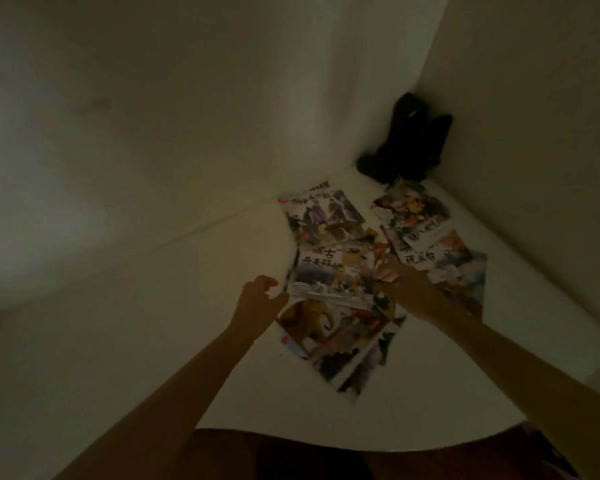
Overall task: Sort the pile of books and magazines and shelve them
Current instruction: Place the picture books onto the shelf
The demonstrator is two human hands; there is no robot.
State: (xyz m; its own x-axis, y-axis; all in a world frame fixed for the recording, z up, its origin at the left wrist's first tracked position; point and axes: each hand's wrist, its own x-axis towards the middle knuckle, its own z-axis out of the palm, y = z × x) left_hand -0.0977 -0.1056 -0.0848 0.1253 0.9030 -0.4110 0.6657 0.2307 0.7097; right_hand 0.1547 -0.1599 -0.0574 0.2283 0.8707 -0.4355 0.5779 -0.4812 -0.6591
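Hazards first, working outward from your body. The loose pile of magazines point(347, 278) lies fanned across the white table point(153, 358), its covers overlapping at odd angles. The nearest magazine point(329, 337) points a corner toward the near table edge; if you drag the stack toward yourself, expect that copy to slide off. The covers look glossy, so judge them slippery: lifting one from the middle can pull its neighbours askew or scatter the fan further. The light is dim and the view is blurred, so titles are hard to read; a sorting error is likely if you rush.

Your left hand point(258, 299) hangs just beside the left edge of the pile, fingers loosely curled and apart, thumb separated, gripping nothing. You cannot tell whether a fingertip brushes the edge of the centre magazine point(329, 271).

Your right hand point(404, 282) reaches across the right half of the pile, lying over the covers. Its fingertips appear to press or pinch at a cover near the centre, but blur hides the contact; treat the grip as unconfirmed.

Farther back, two more magazines lie toward the corner: one at left rear point(321, 216), one at right rear point(411, 207). Behind them a dark soft object point(406, 143) sits against the corner of the walls, touching or nearly touching the rearmost cover. Avoid pushing the pile into it. No shelf is in view.
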